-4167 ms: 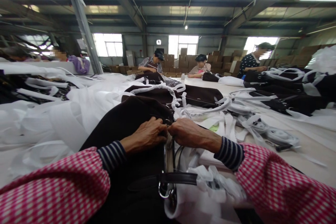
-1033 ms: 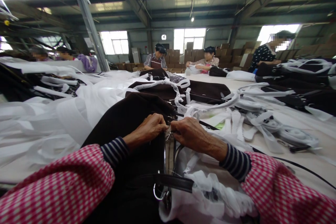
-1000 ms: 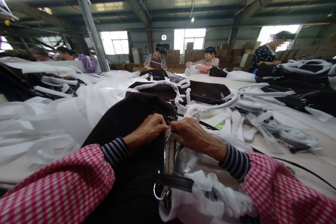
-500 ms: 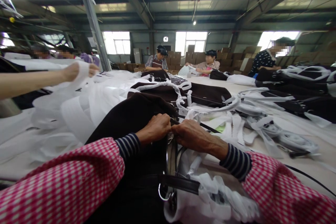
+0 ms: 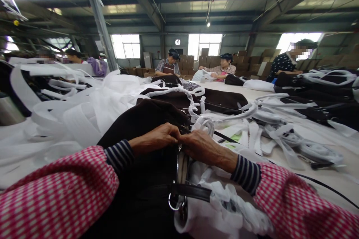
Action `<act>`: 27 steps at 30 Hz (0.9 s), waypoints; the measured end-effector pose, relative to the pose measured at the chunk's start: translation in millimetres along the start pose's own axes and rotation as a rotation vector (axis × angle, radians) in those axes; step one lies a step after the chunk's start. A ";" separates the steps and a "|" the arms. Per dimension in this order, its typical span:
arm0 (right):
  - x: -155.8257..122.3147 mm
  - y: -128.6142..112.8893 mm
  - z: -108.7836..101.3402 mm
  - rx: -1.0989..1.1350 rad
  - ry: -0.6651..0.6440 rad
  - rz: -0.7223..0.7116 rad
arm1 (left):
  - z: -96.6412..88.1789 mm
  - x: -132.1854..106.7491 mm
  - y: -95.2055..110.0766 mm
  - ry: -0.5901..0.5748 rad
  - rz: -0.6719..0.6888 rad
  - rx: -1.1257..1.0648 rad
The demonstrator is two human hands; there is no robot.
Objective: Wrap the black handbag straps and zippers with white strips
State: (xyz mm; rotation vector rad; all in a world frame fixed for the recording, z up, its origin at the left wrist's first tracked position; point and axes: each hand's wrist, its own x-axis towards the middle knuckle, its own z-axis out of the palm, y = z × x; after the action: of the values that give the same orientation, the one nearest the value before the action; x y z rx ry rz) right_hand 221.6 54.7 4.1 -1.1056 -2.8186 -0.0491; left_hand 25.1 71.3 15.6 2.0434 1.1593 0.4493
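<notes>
A black bag [image 5: 140,179] lies in front of me, with an opened metal zipper [image 5: 177,166] running along its right side. At the zipper's far end my left hand [image 5: 160,136] pinches the bag's edge, fingers closed. My right hand [image 5: 200,147] meets it there, its fingers also closed on the bag's edge; the exact bit between the fingertips is hidden. Nearer to me, a dark strap [image 5: 193,191] with a silver ring [image 5: 175,203] crosses the bag's side. White wrapping [image 5: 238,209] covers the strap's continuation at the right.
Loose white strips [image 5: 84,115] heap up at the left. Beyond my hands lie more dark bags [image 5: 224,101] with white-wrapped handles. Coiled wrapped straps [image 5: 316,151] rest on the table at the right. Several people work around the table, one person [image 5: 286,61] at the far right.
Both my hands have shifted slightly left, the left forearm more so, and the fingertips stay together at the zipper end. Another person's arm holding a white strip has left the view at the left.
</notes>
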 end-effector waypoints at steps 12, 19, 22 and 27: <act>-2.7 4.2 12.4 0.057 0.052 0.041 | 6.6 -7.7 -5.2 0.037 0.145 0.232; -2.0 5.3 16.8 0.101 0.097 0.017 | 0.6 -5.0 -5.0 -0.036 0.182 0.117; -2.8 5.8 18.2 0.109 0.107 0.012 | -1.1 -4.1 -4.3 -0.045 0.157 0.077; -3.0 5.4 19.0 0.095 0.094 0.028 | 0.9 -3.2 -4.2 -0.038 0.181 0.112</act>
State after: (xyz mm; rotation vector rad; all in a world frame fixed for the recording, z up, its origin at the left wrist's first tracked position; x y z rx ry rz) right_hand 225.6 57.9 -15.2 -1.0918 -2.6924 0.0340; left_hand 21.5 69.6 12.0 2.2558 1.0008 0.4396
